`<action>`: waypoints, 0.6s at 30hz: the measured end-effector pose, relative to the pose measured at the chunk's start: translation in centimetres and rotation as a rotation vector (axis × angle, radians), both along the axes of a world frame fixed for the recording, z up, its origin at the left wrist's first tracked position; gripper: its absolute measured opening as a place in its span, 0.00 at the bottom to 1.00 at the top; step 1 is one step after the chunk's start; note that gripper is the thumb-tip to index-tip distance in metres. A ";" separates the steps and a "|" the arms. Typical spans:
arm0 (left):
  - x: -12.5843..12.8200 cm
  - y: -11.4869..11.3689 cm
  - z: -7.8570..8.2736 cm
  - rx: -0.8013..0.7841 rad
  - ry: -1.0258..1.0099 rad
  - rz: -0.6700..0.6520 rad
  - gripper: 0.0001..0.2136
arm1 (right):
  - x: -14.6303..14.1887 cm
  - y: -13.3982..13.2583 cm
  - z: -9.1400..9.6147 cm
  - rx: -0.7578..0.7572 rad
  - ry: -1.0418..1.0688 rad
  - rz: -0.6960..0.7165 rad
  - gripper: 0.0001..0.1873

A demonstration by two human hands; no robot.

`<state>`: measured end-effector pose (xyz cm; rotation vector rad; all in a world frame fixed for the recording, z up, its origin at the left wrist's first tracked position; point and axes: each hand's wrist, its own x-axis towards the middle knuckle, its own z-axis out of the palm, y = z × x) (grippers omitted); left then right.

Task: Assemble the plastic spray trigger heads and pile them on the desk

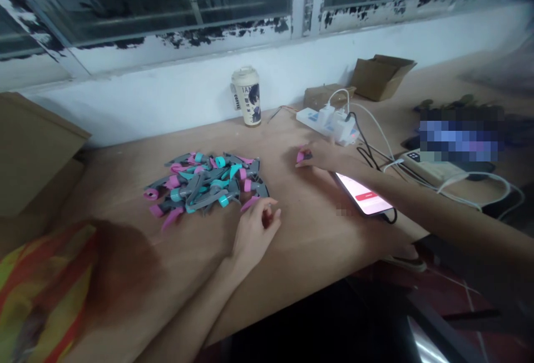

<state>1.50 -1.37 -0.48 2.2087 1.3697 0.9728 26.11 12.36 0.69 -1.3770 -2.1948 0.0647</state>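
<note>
A heap of trigger spray heads (204, 185), grey with pink or teal collars and levers, lies on the wooden table. Right beside the heap's near right edge is my left hand (255, 229), its fingers loosely curled and the thumb apart, with nothing visible in it. My right hand (321, 154) is to the right of the heap, low over the table, and its fingers are closed on a pink and grey spray head (301, 155). Most of that piece is hidden by the fingers.
Behind stand a printed cup (248, 98), a white power strip (317, 121) with plugs and cables, and an open carton (381, 79). A lit phone (362, 193) lies under my right forearm. Cardboard (37, 151) and a yellow-red bag (45, 290) are at left.
</note>
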 end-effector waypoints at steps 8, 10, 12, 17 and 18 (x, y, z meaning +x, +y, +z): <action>-0.5 0.3 1.1 -0.266 -0.309 0.008 0.11 | -3.2 -8.6 1.8 0.010 0.053 0.142 0.15; -0.3 0.3 0.9 -0.337 -0.377 -0.034 0.13 | -3.6 -11.2 1.8 -0.014 0.097 0.173 0.14; 0.0 0.2 0.5 -0.405 -0.424 -0.097 0.15 | -3.7 -13.1 1.6 -0.059 0.137 0.195 0.15; 1.0 -0.3 -0.1 -0.534 -0.532 -0.175 0.20 | -4.0 -14.8 0.2 -0.111 0.171 0.224 0.16; 1.1 -0.4 -0.1 -0.551 -0.535 -0.181 0.20 | -4.2 -14.9 -0.2 -0.109 0.181 0.223 0.16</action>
